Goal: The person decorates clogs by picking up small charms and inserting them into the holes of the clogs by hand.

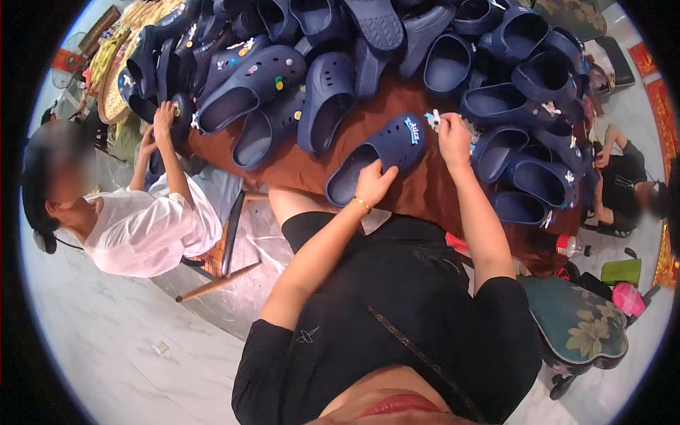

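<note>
A navy clog (pixel 379 149) lies in front of me, its toe pointing up and to the right. White and light-blue lettering, a shoe charm (pixel 413 132), sits on its toe. My left hand (pixel 374 184) is closed on the clog's rim near the opening. Just right of the toe, my right hand (pixel 454 137) pinches a small white and blue shoe charm (pixel 433 119), partly hidden by the fingers. The charm is apart from the clog. Close to my right hand lie more navy clogs (pixel 498 150) with small charms on them.
Many navy clogs (pixel 329 99) are heaped along the far side of the brown-covered table (pixel 411 188). A person in white (pixel 149 227) handles a clog at left. Another person (pixel 627 177) sits at right. A cushioned stool (pixel 577 319) stands at lower right.
</note>
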